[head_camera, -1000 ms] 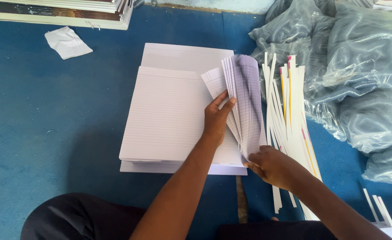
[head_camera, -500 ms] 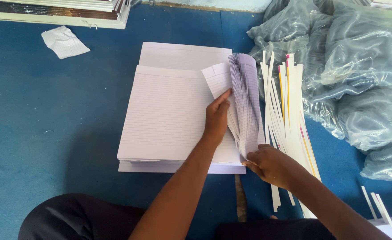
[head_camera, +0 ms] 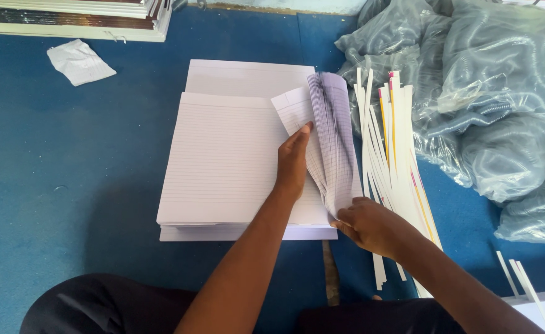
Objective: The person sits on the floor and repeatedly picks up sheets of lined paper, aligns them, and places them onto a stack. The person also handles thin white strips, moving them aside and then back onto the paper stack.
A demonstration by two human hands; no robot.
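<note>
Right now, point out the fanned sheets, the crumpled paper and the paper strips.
fanned sheets [head_camera: 333, 133], head view, middle of the lifted bundle.
crumpled paper [head_camera: 79, 60], head view, its centre.
paper strips [head_camera: 391, 154], head view, mid-length of the pile.

Packages: a heap of clear plastic bags [head_camera: 501, 117] at right on the blue floor, soft and bulging, grey-looking, holding coiled spiral bindings; the heap runs from the top edge down past the loose paper strips beside it. No labels, signs or screens seen.
</note>
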